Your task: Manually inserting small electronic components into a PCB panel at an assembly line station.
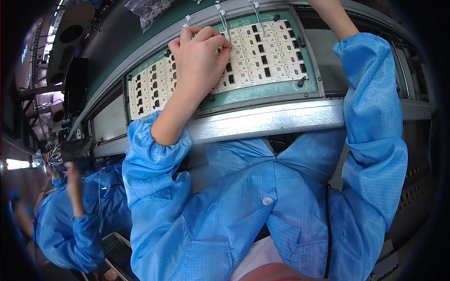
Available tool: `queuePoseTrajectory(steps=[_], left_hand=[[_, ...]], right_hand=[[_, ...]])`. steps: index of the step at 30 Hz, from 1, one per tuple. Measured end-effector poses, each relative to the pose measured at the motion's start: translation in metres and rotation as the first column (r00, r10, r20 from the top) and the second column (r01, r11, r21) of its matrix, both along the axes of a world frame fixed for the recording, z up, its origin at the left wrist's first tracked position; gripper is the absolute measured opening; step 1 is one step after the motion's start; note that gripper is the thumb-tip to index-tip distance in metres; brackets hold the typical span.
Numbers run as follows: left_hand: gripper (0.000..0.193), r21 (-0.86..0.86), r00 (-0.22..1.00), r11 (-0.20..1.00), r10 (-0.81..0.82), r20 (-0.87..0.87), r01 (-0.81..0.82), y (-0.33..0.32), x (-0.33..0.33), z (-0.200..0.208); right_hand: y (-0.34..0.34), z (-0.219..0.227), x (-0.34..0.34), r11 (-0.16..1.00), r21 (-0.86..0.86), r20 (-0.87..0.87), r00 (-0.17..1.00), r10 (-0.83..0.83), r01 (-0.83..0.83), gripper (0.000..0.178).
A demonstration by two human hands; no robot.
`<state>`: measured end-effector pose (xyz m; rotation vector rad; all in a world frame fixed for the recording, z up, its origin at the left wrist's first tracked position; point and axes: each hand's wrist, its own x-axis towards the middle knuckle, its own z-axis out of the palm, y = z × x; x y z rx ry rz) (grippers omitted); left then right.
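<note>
My left hand (201, 58) is over a panel of white circuit boards (246, 61) that carry black components. Its thumb and fingers are pinched together at the boards; whatever they hold is too small and hidden to make out. The panel lies in a green fixture plate (243, 95) with a dark frame. A second panel of white boards (150, 89) sits left of my wrist, partly covered by it. Of my right hand (326, 7) only the wrist end shows at the top edge, beyond the fixture's right side; its fingers are out of the picture.
White cables with small connectors (222, 16) hang over the fixture's far edge. A clear plastic bag (147, 10) lies on the green surface behind. A metal rail (272, 119) runs along the near side. To the left, a co-worker in a blue smock (70, 234) works beside an open crate (117, 253).
</note>
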<state>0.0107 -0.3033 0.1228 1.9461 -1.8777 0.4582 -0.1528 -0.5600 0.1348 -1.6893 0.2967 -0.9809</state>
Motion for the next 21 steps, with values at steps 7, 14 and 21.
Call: queuePoseTrajectory(steps=[7,14,21], left_hand=[[0.006,0.014,0.996,1.000,0.025,-0.086,-0.024,0.000,0.000,0.000],[0.020,0.225,0.994,0.968,-0.098,-0.052,0.107,0.000,0.011,0.020],[0.027,0.117,0.983,0.976,-0.185,0.011,0.183,-0.105,0.109,0.007]], right_hand=[[0.006,0.003,-0.002,0.999,0.039,0.001,1.000,0.027,-0.027,0.014],[0.056,0.012,-0.030,0.998,0.026,-0.096,0.994,-0.046,0.049,0.011],[0.102,-0.020,-0.038,0.936,-0.340,-0.201,0.965,-0.169,0.093,0.016]])
